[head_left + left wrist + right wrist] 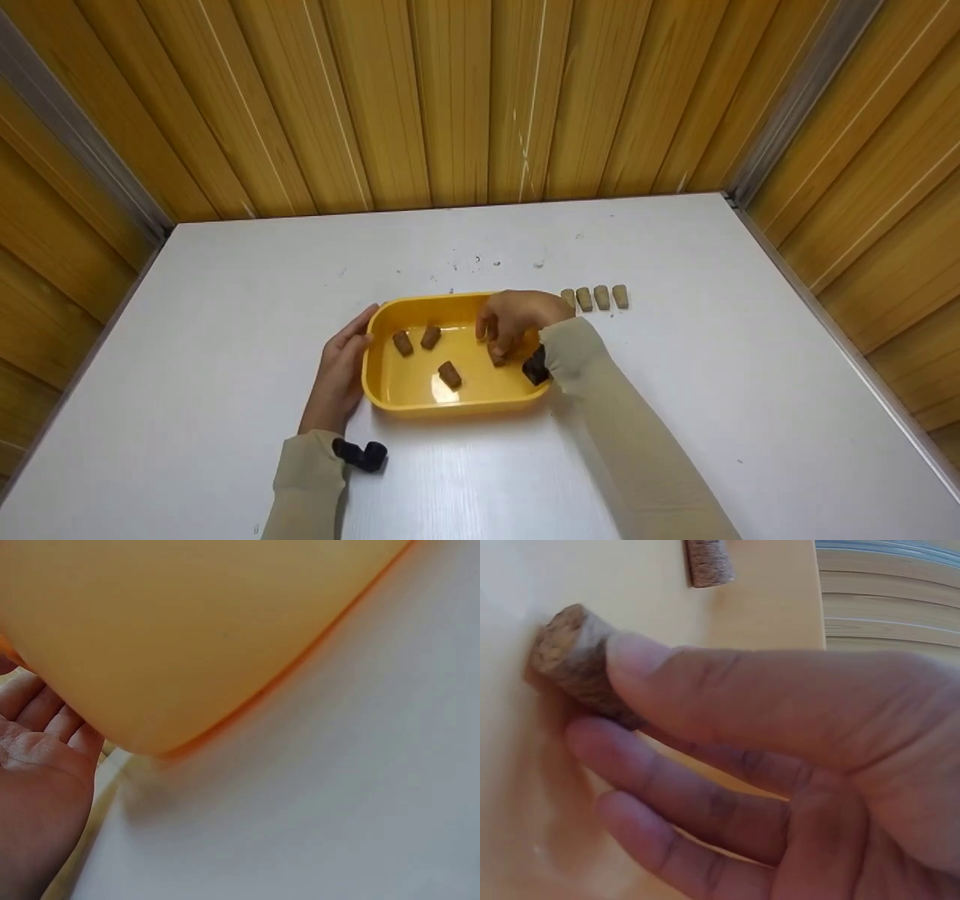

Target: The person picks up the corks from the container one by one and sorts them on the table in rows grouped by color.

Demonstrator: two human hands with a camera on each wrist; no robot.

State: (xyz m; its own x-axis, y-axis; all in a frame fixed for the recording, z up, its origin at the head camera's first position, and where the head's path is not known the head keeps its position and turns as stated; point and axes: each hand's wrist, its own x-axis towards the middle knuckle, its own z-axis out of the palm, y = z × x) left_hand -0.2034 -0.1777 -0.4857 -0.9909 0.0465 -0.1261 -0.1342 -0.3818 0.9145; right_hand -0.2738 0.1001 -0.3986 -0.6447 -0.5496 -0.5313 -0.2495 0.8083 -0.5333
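My right hand [517,319] reaches into the yellow plastic tray [442,405], its thumb and fingers pinching a tapered cork stopper [577,652]. In the right wrist view the cork's rough tan end faces left, low over the tray floor. Lying loose in the tray are three other corks, one of them [450,375] near the front wall and another [403,343] towards the left end. My left hand [341,375] rests along the tray's left end, thumb at the rim. The left wrist view shows its extended fingers [41,705] against the outer wall.
Several similar corks [601,297] stand in a row on the white table [247,315], right of the tray's far corner. Small dark specks lie behind the tray. Wood-look panels [450,105] enclose the back and sides.
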